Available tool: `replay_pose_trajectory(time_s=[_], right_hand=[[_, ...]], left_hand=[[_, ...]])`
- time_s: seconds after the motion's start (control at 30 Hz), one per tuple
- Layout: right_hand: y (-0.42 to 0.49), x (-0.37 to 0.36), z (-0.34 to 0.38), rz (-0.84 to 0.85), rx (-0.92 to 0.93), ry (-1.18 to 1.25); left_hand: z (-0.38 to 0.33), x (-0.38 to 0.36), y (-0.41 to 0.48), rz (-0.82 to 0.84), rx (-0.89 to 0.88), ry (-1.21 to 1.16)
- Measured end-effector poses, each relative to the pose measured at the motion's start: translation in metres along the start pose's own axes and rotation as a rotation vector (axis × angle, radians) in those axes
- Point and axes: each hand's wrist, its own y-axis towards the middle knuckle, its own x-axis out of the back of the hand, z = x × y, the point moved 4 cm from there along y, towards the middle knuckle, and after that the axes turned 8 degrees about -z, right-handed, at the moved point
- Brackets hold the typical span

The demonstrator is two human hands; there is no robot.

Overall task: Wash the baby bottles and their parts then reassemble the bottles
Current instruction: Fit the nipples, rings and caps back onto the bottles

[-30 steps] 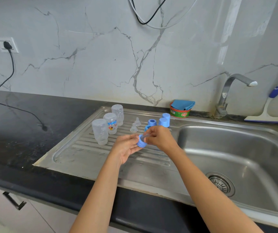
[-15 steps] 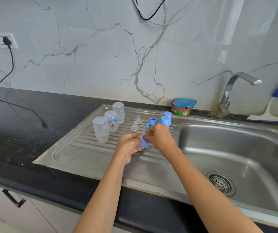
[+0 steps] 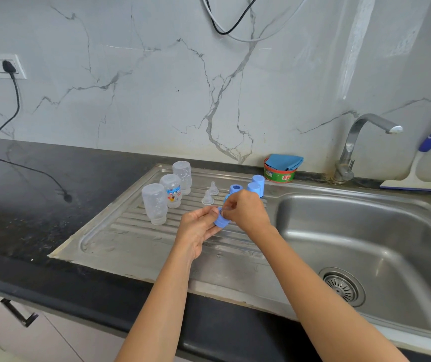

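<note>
Hands together over the drainboard, near its sink-side edge. Left hand curled round 1 blue ring. Right hand pinching a small clear teat at the ring's top, by the look of it. Toward the back edge: 3 bottles upside down, 2 loose teats, 1 more ring, 2 caps. Washing likely done. Putting together only just begun, with all 3 bottles left to build.

We see a green tub with blue cloth on top at the back edge of the counter, tap just right of it, squeegee far right, plugged wall socket far left.
</note>
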Motion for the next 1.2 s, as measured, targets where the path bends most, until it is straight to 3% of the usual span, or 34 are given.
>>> replay_pose_trajectory(time_s=[0.47, 0.87, 1.2], right_hand=[[-0.015, 0.005, -0.010, -0.079, 0.003, 0.281], [-0.023, 0.010, -0.013, -0.196, -0.167, 0.453], [-0.020, 0.010, -0.010, -0.190, -0.199, 0.483]], left_hand=[[0.001, -0.013, -0.005, 0.169, 0.155, -0.073], [-0.002, -0.015, -0.008, 0.163, 0.173, -0.191], [-0.002, -0.015, -0.008, 0.150, 0.168, -0.228]])
